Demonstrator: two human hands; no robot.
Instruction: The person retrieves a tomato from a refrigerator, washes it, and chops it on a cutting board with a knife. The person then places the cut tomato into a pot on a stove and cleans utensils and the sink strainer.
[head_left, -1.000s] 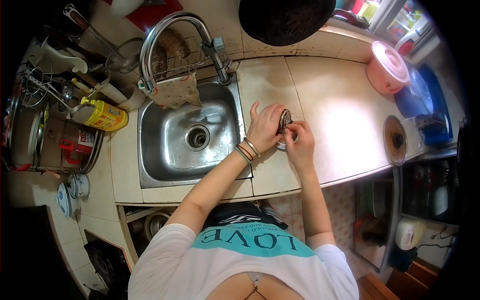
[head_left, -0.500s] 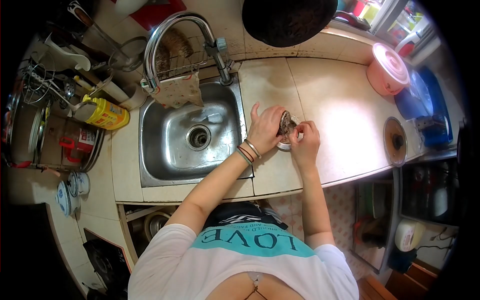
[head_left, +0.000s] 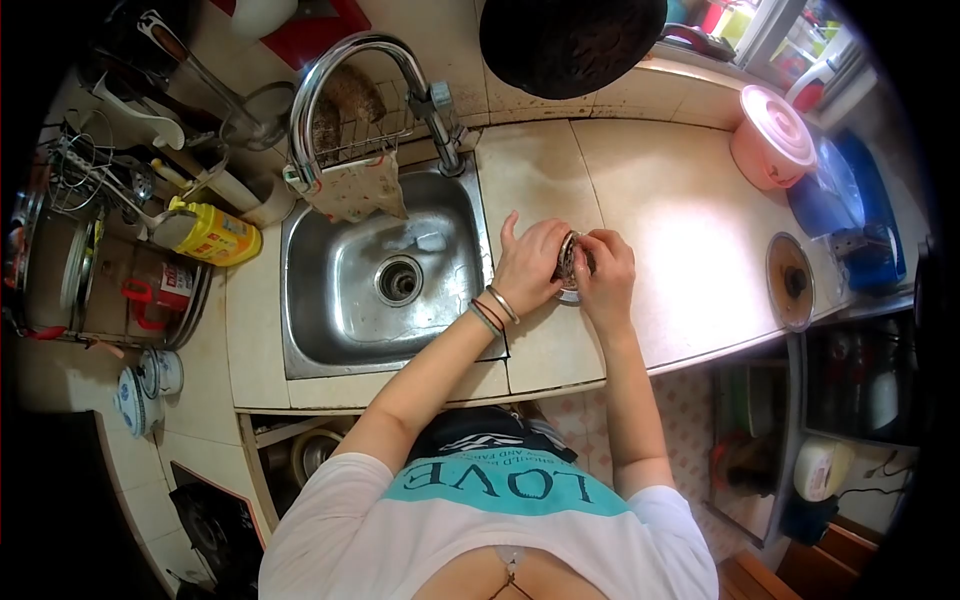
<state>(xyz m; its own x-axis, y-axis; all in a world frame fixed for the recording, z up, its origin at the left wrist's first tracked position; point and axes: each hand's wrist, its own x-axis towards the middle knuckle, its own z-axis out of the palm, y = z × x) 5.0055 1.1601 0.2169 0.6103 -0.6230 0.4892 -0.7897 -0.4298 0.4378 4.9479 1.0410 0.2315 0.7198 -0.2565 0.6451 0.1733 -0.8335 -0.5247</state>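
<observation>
My left hand point(head_left: 530, 258) grips a small round brown, mottled piece point(head_left: 566, 257), tipped up on its edge; its kind I cannot make out. My right hand point(head_left: 607, 277) is on its other side, with thumb and fingers pinched together against the brown piece's inner face. Whether anything is between those fingers is hidden. Below both hands, the pale rim of a small white dish point(head_left: 569, 296) shows on the counter, mostly covered by them.
To the left is a steel sink point(head_left: 335, 345) under a curved faucet point(head_left: 300, 120), with a cloth point(head_left: 350, 188) hanging there. A pink lidded bucket point(head_left: 772, 140) and a glass pot lid point(head_left: 790, 283) stand at the right. A dark wok point(head_left: 570, 45) hangs above the counter point(head_left: 650, 190).
My right hand has moved slightly up and left, closer to my left hand, and now covers more of the dish. My left hand stays on the brown piece.
</observation>
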